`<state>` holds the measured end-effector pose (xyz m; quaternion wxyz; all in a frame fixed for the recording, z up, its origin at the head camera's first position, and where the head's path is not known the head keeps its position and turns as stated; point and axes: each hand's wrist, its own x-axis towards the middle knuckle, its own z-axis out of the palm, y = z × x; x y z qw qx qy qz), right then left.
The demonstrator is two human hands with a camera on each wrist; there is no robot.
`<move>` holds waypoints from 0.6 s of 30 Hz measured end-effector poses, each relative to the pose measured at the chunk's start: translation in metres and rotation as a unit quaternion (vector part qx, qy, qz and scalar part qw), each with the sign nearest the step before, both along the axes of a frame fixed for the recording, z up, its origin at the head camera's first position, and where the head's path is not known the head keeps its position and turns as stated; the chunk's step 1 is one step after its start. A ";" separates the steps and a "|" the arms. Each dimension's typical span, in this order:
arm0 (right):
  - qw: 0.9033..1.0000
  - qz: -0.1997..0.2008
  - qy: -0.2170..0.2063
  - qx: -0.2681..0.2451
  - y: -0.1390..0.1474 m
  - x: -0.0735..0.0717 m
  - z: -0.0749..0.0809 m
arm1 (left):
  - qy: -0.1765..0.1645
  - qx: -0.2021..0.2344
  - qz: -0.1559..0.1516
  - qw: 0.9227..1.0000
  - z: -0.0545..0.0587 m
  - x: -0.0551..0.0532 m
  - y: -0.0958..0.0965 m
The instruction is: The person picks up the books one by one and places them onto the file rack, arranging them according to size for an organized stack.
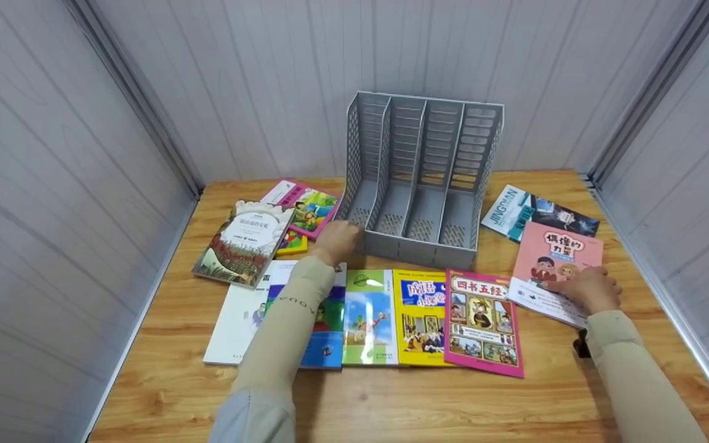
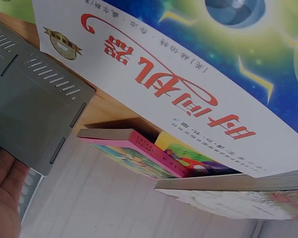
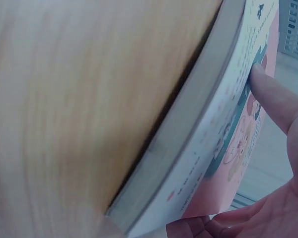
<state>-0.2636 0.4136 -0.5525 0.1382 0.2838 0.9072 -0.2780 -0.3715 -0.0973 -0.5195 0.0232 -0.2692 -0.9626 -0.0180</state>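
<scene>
My left hand (image 1: 337,242) is at the front left corner of a grey four-slot file rack (image 1: 434,249). In the left wrist view its fingers (image 2: 7,171) hold the rack's edge; most of that hand is out of frame. Over at the right, my right hand (image 1: 588,289) holds a pink book (image 1: 567,243) by its lower right side. The thumb (image 3: 273,91) lies on the cover and the other fingers are at the book's edge, partly hidden. A teal and black book (image 1: 517,212) lies just behind the pink one.
Before the rack, a row of books includes a green one (image 1: 370,320), a yellow one (image 1: 419,332) and a magenta-edged one (image 1: 484,326). My left forearm partly covers a white book (image 1: 231,332) and a blue one (image 1: 327,344). More books (image 1: 247,237) pile at the left. Panel walls enclose the table.
</scene>
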 end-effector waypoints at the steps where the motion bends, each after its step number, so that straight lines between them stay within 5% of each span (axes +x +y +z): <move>1: 1.000 0.000 -0.002 0.001 0.000 -0.001 0.000 | 0.001 0.002 0.003 1.000 0.001 0.000 0.000; 18: 0.999 0.035 -0.005 -0.017 0.013 -0.007 0.005 | 0.010 0.003 0.009 1.000 -0.002 0.001 0.001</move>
